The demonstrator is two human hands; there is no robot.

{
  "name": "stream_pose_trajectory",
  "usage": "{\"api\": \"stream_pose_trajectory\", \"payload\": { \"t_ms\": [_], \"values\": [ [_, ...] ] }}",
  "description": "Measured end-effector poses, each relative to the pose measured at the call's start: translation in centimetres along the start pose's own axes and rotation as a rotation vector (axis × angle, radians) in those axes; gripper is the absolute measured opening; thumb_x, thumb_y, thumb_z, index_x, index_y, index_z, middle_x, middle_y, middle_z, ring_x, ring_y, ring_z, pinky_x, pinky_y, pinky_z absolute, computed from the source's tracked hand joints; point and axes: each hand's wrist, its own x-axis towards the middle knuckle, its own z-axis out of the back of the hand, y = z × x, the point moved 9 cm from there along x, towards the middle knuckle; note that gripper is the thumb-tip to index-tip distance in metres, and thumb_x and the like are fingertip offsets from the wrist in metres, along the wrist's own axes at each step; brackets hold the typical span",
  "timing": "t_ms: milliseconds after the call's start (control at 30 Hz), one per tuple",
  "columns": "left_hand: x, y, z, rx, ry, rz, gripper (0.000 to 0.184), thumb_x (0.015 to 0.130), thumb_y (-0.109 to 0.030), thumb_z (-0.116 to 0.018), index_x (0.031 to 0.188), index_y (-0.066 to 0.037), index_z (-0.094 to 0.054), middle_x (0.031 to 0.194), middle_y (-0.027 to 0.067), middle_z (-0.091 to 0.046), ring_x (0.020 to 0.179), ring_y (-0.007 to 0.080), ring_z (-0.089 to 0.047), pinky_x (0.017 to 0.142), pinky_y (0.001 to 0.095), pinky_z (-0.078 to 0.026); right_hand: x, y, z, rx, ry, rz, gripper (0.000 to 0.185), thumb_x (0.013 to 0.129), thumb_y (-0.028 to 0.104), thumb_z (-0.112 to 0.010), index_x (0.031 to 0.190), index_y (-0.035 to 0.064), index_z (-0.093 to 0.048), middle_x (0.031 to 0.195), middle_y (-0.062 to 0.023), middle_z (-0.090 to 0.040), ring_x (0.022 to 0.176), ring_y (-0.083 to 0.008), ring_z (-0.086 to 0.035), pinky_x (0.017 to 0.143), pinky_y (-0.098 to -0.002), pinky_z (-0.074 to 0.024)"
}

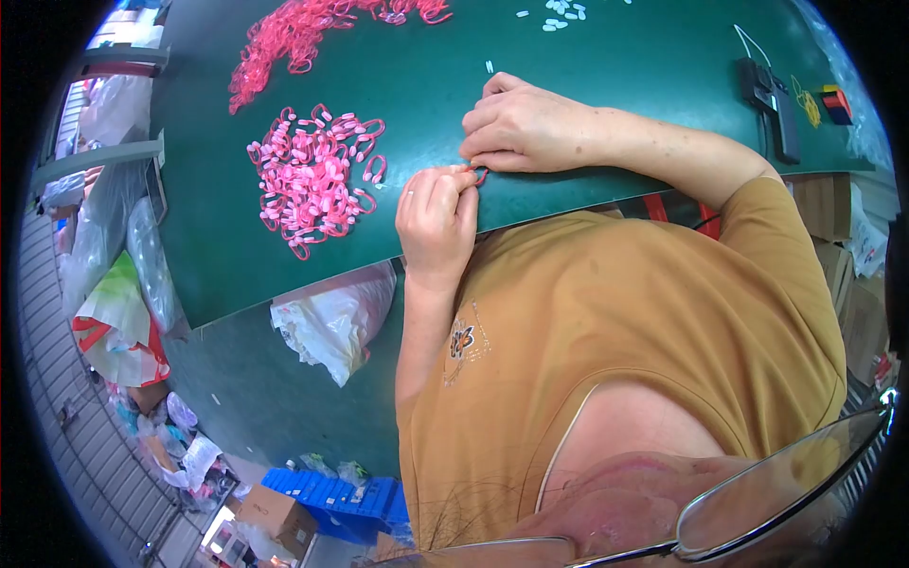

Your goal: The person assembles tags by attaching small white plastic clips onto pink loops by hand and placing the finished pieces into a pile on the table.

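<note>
Close to the table's front edge, my left hand (436, 216) and my right hand (530, 128) meet fingertip to fingertip. A small pinkish-red elastic loop (482, 176) shows between them, partly hidden by the fingers of both closed hands. Left of my left hand lies a pile of pink loops with small pale clips on them (317, 180). Farther back is a heap of plain pink-red loops (294, 40). Small white plastic pieces (561, 13) are scattered at the far side, and another white piece (490, 66) lies just beyond my right hand.
The green table (417, 104) spans the view. At its right are a black device with a cable (769, 99), yellow string (807, 106) and a red-black item (836, 104). A white plastic bag (339, 317) hangs below the front edge. Blue crates (331, 502) stand on the floor.
</note>
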Motion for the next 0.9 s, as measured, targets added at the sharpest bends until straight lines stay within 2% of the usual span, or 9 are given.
{"api": "stream_pose_trajectory", "payload": {
  "t_ms": [67, 200, 300, 633, 833, 900],
  "values": [
    [0.1, -0.4, 0.1, -0.001, -0.013, -0.025, 0.021, 0.082, 0.006, -0.081, 0.093, -0.006, -0.067, 0.091, 0.01, -0.073, 0.087, 0.03, -0.073, 0.081, 0.0434, -0.059, 0.1, -0.1, 0.2, 0.037, -0.023, -0.005, 0.014, 0.102, 0.02, -0.072, 0.11, 0.0106, -0.078, 0.097, -0.0034, -0.07, 0.095, -0.0233, -0.067, 0.106, -0.0452, -0.0444],
    [0.1, -0.1, 0.1, -0.016, -0.015, -0.022, 0.021, 0.082, 0.006, -0.081, 0.093, -0.006, -0.067, 0.091, 0.0097, -0.072, 0.087, 0.0298, -0.073, 0.081, 0.0432, -0.059, 0.3, -0.5, 1.3, 0.148, -0.028, -0.06, 0.014, 0.102, 0.02, -0.072, 0.109, 0.0103, -0.078, 0.096, -0.0027, -0.07, 0.095, -0.0229, -0.068, 0.106, -0.0445, -0.0444],
    [0.3, -0.3, 0.0, -0.012, -0.01, -0.024, 0.021, 0.082, 0.006, -0.081, 0.093, -0.006, -0.067, 0.091, 0.0094, -0.072, 0.087, 0.0297, -0.073, 0.081, 0.0428, -0.059, 0.3, -0.1, 0.4, 0.16, 0.038, -0.037, 0.013, 0.101, 0.02, -0.073, 0.108, 0.0099, -0.079, 0.096, -0.0024, -0.071, 0.093, -0.0226, -0.068, 0.105, -0.0439, -0.0447],
    [0.2, -0.2, 0.2, -0.017, -0.011, -0.018, 0.02, 0.083, 0.005, -0.081, 0.093, -0.006, -0.067, 0.093, 0.0094, -0.073, 0.088, 0.0295, -0.074, 0.082, 0.0426, -0.06, 0.2, -0.7, 0.2, 0.181, 0.015, -0.073, 0.013, 0.101, 0.02, -0.073, 0.107, 0.0097, -0.078, 0.095, -0.0032, -0.071, 0.094, -0.0231, -0.067, 0.106, -0.0437, -0.0445],
    [0.1, 0.0, 0.1, -0.023, -0.001, -0.015, 0.02, 0.082, 0.006, -0.08, 0.093, -0.006, -0.068, 0.094, 0.0101, -0.075, 0.089, 0.0294, -0.074, 0.081, 0.0417, -0.059, 0.5, 0.5, 0.1, -0.004, 0.027, 0.029, 0.014, 0.1, 0.023, -0.073, 0.108, 0.0113, -0.076, 0.094, -0.0023, -0.066, 0.095, -0.0213, -0.067, 0.105, -0.0434, -0.0451],
    [0.1, 0.1, 0.1, -0.022, 0.002, -0.014, 0.02, 0.083, 0.006, -0.08, 0.094, -0.006, -0.069, 0.096, 0.0109, -0.077, 0.09, 0.0291, -0.075, 0.079, 0.0409, -0.059, 0.5, 1.4, 0.2, -0.122, 0.004, 0.122, 0.014, 0.1, 0.028, -0.069, 0.098, 0.0146, -0.075, 0.089, -0.0005, -0.064, 0.093, -0.0186, -0.068, 0.1, -0.0417, -0.0444]
  ]
}}
